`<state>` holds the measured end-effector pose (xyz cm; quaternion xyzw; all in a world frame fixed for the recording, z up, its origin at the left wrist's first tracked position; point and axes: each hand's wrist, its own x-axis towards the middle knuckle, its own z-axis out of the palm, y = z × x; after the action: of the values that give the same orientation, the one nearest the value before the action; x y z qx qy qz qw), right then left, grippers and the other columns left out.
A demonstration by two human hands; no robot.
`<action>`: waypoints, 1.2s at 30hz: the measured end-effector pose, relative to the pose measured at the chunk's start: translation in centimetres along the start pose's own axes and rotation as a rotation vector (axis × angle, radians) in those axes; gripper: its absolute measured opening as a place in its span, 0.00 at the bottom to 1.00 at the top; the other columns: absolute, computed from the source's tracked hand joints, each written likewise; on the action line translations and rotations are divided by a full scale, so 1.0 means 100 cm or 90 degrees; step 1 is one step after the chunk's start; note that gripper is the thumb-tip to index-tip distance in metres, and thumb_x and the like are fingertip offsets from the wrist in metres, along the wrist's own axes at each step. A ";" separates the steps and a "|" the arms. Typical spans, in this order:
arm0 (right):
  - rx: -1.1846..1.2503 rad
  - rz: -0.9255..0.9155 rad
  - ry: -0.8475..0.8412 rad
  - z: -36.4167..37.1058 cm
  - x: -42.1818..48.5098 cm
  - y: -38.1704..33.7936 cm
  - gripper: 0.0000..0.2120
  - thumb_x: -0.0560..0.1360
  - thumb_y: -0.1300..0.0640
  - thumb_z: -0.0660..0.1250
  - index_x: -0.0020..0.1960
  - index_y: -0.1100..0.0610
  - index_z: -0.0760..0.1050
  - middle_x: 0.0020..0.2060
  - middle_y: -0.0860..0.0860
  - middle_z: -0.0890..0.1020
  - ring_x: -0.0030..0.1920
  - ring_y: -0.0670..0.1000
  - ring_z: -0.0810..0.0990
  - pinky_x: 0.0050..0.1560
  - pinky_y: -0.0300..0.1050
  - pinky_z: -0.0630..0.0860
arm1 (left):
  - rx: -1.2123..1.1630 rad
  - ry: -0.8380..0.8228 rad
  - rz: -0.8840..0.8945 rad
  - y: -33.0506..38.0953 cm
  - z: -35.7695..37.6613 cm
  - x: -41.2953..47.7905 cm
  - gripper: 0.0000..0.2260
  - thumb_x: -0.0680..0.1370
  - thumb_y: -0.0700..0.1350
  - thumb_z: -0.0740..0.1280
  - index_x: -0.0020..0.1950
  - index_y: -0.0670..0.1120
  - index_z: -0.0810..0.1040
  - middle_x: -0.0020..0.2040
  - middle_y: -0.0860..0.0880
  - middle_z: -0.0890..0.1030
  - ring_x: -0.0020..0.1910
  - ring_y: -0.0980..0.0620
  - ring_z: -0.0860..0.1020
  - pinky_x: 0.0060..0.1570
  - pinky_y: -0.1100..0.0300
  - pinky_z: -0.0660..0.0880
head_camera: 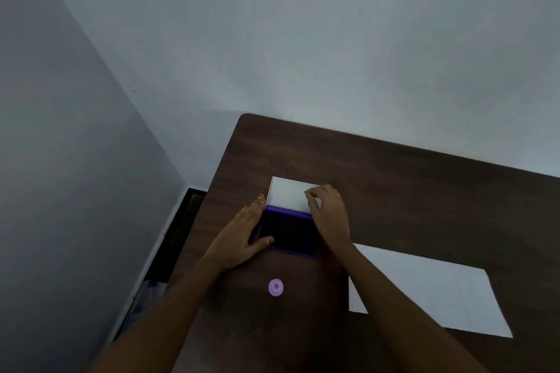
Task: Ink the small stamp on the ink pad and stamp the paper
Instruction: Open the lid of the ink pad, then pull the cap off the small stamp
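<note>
Leftmost, a grey wall and a dark gap beside the table (394, 166), of no bearing on the work. Next, the left hand (242, 233), laid flat and spread along the left side of the ink pad (289, 232), fingers stretched toward the far edge and thumb hooked over the near left corner; no pinch, just a brace, most likely to keep the case from sliding while the lid moves. In the middle, the purple case itself, open, with a dark inked surface filling its tray and nothing resting in it. Hinged up from its far edge, the white lid (288, 194), tilted back toward the far wall. Just right of that, the right hand (325, 212), fingertips closed on the lid's right edge, apparently swinging it fully open; whether thumb and fingers really pinch the edge or merely push it, hard to tell from here. Near side of the pad, well apart from both hands, the small stamp (276, 287): a round lilac piece standing alone on the wood, untouched, presumably parked within easy reach for the inking step not yet begun. Farthest right, the paper (439, 291), a white sheet lying flat, partly crossed by the right forearm, blank as far as visible, set beside the pad for a short carry from ink to page.
</note>
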<state>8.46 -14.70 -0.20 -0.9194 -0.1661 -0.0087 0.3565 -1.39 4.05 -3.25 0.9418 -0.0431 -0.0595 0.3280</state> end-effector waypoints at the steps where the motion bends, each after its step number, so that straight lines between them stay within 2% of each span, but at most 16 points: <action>1: 0.011 -0.011 -0.022 -0.001 -0.008 -0.003 0.06 0.75 0.63 0.63 0.49 0.63 0.77 0.48 0.61 0.81 0.50 0.56 0.77 0.53 0.44 0.70 | -0.021 0.012 -0.022 0.003 -0.001 -0.001 0.34 0.76 0.55 0.61 0.72 0.54 0.40 0.75 0.52 0.49 0.72 0.58 0.50 0.70 0.57 0.51; 5: 0.041 -0.077 -0.140 -0.006 -0.043 -0.017 0.07 0.76 0.59 0.62 0.49 0.61 0.76 0.46 0.59 0.81 0.47 0.53 0.77 0.47 0.38 0.69 | -0.036 0.151 -0.125 0.016 0.005 -0.011 0.24 0.78 0.47 0.61 0.72 0.48 0.57 0.74 0.47 0.60 0.70 0.52 0.62 0.64 0.55 0.64; 9: 0.045 -0.152 -0.283 -0.007 -0.082 -0.028 0.09 0.75 0.50 0.63 0.49 0.55 0.75 0.48 0.54 0.79 0.47 0.45 0.73 0.45 0.29 0.65 | -0.063 0.223 -0.159 0.028 0.008 -0.026 0.19 0.77 0.42 0.62 0.68 0.45 0.65 0.70 0.44 0.68 0.67 0.50 0.67 0.63 0.56 0.64; 13: 0.006 -0.183 -0.378 0.000 -0.106 -0.032 0.15 0.71 0.44 0.65 0.52 0.53 0.73 0.53 0.52 0.76 0.52 0.45 0.71 0.49 0.34 0.65 | -0.092 0.219 -0.142 0.041 0.010 -0.041 0.16 0.77 0.39 0.61 0.65 0.44 0.68 0.66 0.43 0.72 0.63 0.50 0.71 0.64 0.54 0.67; 16: -0.013 -0.147 -0.391 0.007 -0.117 -0.031 0.16 0.71 0.50 0.67 0.56 0.54 0.72 0.58 0.53 0.75 0.57 0.49 0.71 0.57 0.39 0.64 | -0.099 0.213 -0.135 0.049 0.015 -0.052 0.15 0.77 0.38 0.61 0.64 0.44 0.70 0.64 0.43 0.73 0.62 0.50 0.72 0.63 0.58 0.66; 21: 0.079 -0.010 -0.361 0.011 -0.124 -0.032 0.08 0.74 0.58 0.64 0.51 0.60 0.74 0.53 0.57 0.76 0.53 0.52 0.74 0.52 0.38 0.67 | -0.137 0.192 -0.156 0.058 0.025 -0.071 0.14 0.77 0.38 0.61 0.63 0.43 0.70 0.63 0.42 0.74 0.61 0.49 0.72 0.64 0.56 0.66; 23: 0.160 0.068 -0.322 0.008 -0.124 -0.035 0.06 0.73 0.60 0.66 0.48 0.61 0.76 0.50 0.58 0.78 0.48 0.50 0.75 0.48 0.34 0.69 | -0.196 0.194 -0.173 0.062 0.025 -0.078 0.12 0.78 0.40 0.61 0.61 0.44 0.72 0.59 0.44 0.76 0.58 0.49 0.74 0.60 0.56 0.69; 25: 0.266 0.182 -0.261 0.003 -0.123 -0.036 0.05 0.70 0.60 0.69 0.46 0.59 0.78 0.48 0.55 0.81 0.46 0.48 0.77 0.50 0.37 0.72 | -0.262 0.192 -0.168 0.068 0.023 -0.081 0.10 0.77 0.42 0.63 0.57 0.46 0.74 0.56 0.46 0.78 0.55 0.52 0.75 0.57 0.58 0.71; 28: 0.535 0.426 -0.226 -0.010 -0.118 -0.037 0.06 0.70 0.58 0.70 0.46 0.55 0.78 0.47 0.53 0.81 0.49 0.50 0.79 0.52 0.44 0.76 | -0.336 0.181 -0.148 0.078 0.018 -0.083 0.14 0.72 0.41 0.69 0.57 0.48 0.75 0.55 0.49 0.78 0.53 0.57 0.76 0.54 0.66 0.72; 30: 0.778 0.582 -0.218 -0.018 -0.116 -0.036 0.06 0.72 0.61 0.67 0.49 0.58 0.77 0.48 0.57 0.80 0.50 0.53 0.79 0.45 0.42 0.78 | -0.365 0.169 -0.105 0.086 0.016 -0.083 0.18 0.70 0.38 0.72 0.56 0.50 0.74 0.53 0.52 0.77 0.52 0.60 0.76 0.51 0.72 0.73; 31: 0.848 0.626 -0.211 -0.021 -0.115 -0.035 0.06 0.72 0.62 0.66 0.49 0.60 0.77 0.47 0.58 0.81 0.49 0.53 0.80 0.40 0.42 0.80 | -0.368 0.167 -0.081 0.090 0.015 -0.081 0.19 0.69 0.37 0.72 0.57 0.50 0.74 0.53 0.52 0.77 0.52 0.61 0.76 0.51 0.73 0.73; 33: 0.895 0.656 -0.216 -0.025 -0.115 -0.034 0.05 0.72 0.62 0.67 0.47 0.62 0.77 0.45 0.59 0.82 0.46 0.53 0.81 0.33 0.40 0.80 | -0.349 0.176 -0.051 0.098 0.013 -0.077 0.20 0.69 0.36 0.72 0.58 0.46 0.74 0.54 0.51 0.76 0.52 0.60 0.76 0.52 0.73 0.73; 36: 0.929 0.661 -0.220 -0.029 -0.115 -0.034 0.05 0.72 0.62 0.66 0.46 0.63 0.78 0.43 0.60 0.82 0.45 0.54 0.80 0.32 0.39 0.81 | -0.289 0.205 -0.019 0.108 0.011 -0.071 0.18 0.69 0.36 0.72 0.58 0.44 0.75 0.54 0.49 0.76 0.51 0.59 0.76 0.51 0.75 0.71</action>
<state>-3.16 -17.73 2.64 -0.4135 0.2534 0.3978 0.7789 -8.97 -4.18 3.20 0.8419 0.0378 0.0783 0.5326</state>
